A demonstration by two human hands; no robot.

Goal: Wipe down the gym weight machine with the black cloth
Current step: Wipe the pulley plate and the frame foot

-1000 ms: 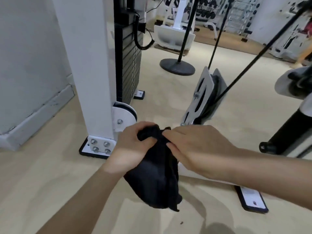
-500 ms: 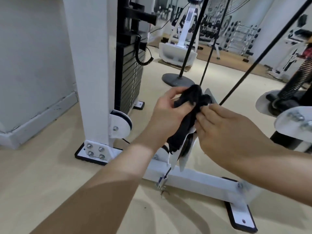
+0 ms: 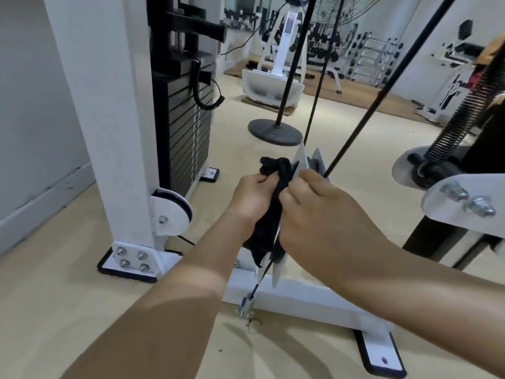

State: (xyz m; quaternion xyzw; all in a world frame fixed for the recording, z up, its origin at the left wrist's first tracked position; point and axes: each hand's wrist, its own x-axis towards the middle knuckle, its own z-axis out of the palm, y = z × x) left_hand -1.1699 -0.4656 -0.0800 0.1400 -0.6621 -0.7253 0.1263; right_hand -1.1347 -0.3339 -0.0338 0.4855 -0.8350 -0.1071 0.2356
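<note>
Black cloth gripped at the pulley bracket

Black cloth [image 3: 269, 212] was bunched between both fists: left hand [image 3: 252, 198] closed on it at 9 o'clock, right hand [image 3: 317, 212] pinching it at 3 o'clock, against the weight machine's white pulley bracket [image 3: 300, 160]. Beyond, at 10 o'clock, stood the weight stack [image 3: 185, 127].

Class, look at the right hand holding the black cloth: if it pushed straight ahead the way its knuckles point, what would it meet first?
Most likely the white pulley bracket right ahead of the right hand, with the black cloth bunched against its left face. Depth is hard to judge here.
</note>
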